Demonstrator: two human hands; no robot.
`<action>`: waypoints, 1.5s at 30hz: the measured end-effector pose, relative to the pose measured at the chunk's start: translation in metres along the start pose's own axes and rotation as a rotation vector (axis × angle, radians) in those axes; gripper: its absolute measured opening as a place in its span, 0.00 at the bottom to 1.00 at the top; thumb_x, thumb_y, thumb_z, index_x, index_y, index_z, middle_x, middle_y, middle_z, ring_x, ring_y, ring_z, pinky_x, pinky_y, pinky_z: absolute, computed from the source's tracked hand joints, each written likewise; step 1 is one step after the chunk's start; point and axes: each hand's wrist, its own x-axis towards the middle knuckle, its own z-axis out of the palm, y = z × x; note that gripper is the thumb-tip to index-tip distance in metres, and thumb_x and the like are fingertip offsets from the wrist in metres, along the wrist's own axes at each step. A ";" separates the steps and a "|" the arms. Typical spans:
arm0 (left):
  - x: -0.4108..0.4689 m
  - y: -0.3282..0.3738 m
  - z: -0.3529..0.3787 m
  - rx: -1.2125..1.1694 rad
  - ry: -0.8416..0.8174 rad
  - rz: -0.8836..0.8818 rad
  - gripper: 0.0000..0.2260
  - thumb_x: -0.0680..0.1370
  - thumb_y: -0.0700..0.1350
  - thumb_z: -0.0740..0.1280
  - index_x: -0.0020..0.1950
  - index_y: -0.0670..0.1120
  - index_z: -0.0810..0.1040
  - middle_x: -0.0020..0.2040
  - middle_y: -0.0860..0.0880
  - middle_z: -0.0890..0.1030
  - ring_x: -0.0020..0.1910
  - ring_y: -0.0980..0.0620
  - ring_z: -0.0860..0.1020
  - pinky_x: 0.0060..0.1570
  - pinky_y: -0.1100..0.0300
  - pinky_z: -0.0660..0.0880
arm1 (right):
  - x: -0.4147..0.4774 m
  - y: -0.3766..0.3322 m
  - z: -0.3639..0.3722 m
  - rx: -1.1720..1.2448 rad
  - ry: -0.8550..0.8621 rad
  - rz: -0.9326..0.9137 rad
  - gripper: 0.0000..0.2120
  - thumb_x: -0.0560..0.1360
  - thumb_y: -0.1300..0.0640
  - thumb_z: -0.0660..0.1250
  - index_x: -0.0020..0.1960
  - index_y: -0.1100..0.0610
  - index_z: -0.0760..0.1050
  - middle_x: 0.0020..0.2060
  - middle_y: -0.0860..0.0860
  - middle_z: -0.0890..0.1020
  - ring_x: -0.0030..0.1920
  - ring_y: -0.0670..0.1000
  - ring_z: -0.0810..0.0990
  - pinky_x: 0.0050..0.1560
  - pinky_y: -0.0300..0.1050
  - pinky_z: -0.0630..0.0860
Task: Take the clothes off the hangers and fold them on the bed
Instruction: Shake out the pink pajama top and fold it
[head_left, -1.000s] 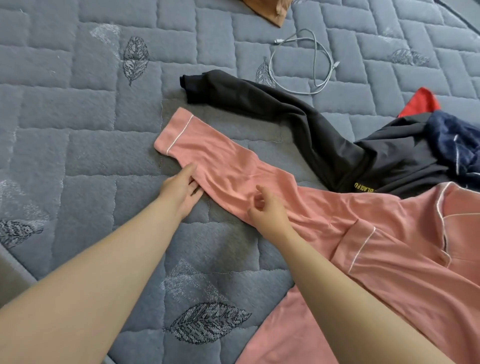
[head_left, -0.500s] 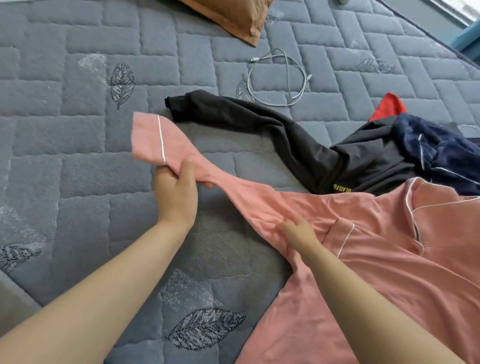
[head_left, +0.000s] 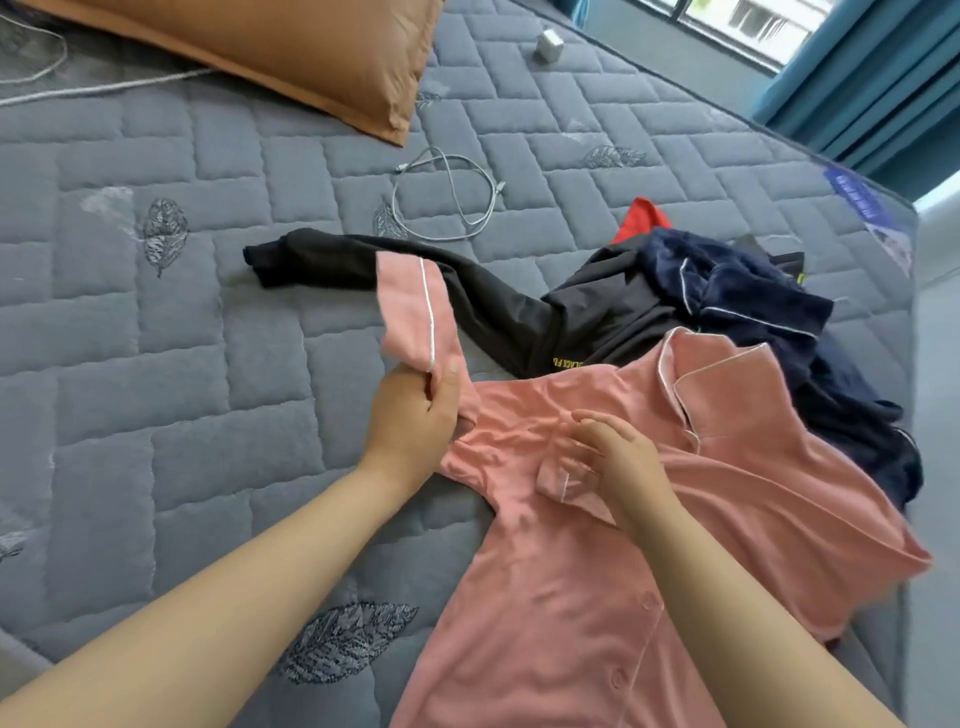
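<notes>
1. The left hand (head_left: 415, 415) is pinching the sleeve (head_left: 413, 312) of the pink shirt (head_left: 545, 623), with the cuff sticking up at frame centre.
2. The right hand (head_left: 621, 460), fingers loose, is pressing the shirt's chest, lower right on the bed (head_left: 156, 415).
3. Probably risking a crooked fold if that floppy fabric is sliding under the loose hand.

Left hand (head_left: 415, 415): curled tight at the shoulder of the pink shirt (head_left: 545, 623), gripping the sleeve (head_left: 410, 312), thumb pressed up along the cuff.
Left arm: bare, stretched in from the lower left, just off the shirt's edge, wrist straight.
Right hand (head_left: 626, 462): fingers spread and loosely bent, laid on the shirt's chest, pinching nothing.
Right arm: bare, coming up from the bottom right, lying across the shirt's front.
Gap: hands near each other over the shirt, not touching.
</notes>
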 end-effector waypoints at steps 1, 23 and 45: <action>-0.005 0.005 0.010 0.031 -0.039 0.017 0.21 0.81 0.46 0.62 0.28 0.50 0.63 0.24 0.55 0.66 0.25 0.57 0.70 0.28 0.67 0.62 | -0.007 -0.005 -0.015 0.022 0.006 -0.027 0.07 0.78 0.66 0.62 0.51 0.59 0.78 0.42 0.53 0.84 0.41 0.50 0.82 0.38 0.39 0.79; -0.137 0.052 0.234 0.747 -1.023 0.231 0.34 0.79 0.40 0.58 0.79 0.48 0.41 0.71 0.40 0.64 0.67 0.39 0.68 0.65 0.48 0.66 | -0.029 0.060 -0.243 0.006 0.358 0.164 0.13 0.80 0.51 0.61 0.54 0.60 0.76 0.51 0.58 0.80 0.52 0.57 0.80 0.52 0.52 0.78; -0.066 0.022 0.229 0.734 -0.672 0.288 0.16 0.79 0.45 0.62 0.64 0.40 0.71 0.65 0.41 0.71 0.63 0.40 0.71 0.59 0.50 0.67 | -0.016 0.069 -0.280 -0.607 0.634 -0.491 0.08 0.82 0.51 0.58 0.47 0.54 0.71 0.34 0.49 0.77 0.37 0.55 0.74 0.33 0.47 0.63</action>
